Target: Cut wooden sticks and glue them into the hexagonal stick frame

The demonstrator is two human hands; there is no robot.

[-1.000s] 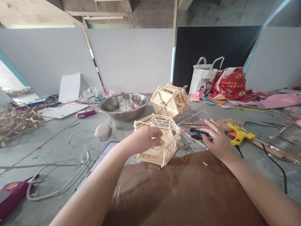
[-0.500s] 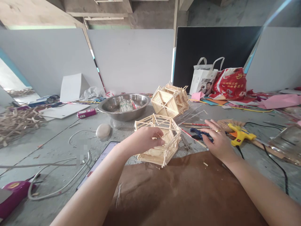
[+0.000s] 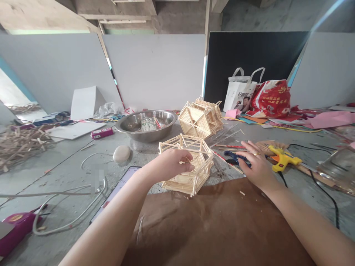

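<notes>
- In the head view, the open stick frame, built from thin pale sticks, stands on the grey surface in front of the person, just beyond the edge of a brown sheet.
- The left hand reaches over the near side of this frame. Its thumb and forefinger are bent toward each other above the hollow inside; I cannot tell whether they pinch a stick or only touch one.
- The right hand is to the right of the frame and apart from it. Its fingers are extended and a little spread, with a ring on one of them. They are at a blue-handled tool, but I cannot tell if they touch it.
- A yellow glue gun lies just to the right of this hand, and a black cord runs near it.
- Directly behind the open frame there is a second stick structure, more closed, with panels of sticks set side by side.
- To the left of this structure stands a metal bowl, in which a clear bundle lies.
- A phone is partly hidden under the left forearm, and a white rounded object lies near it.
</notes>
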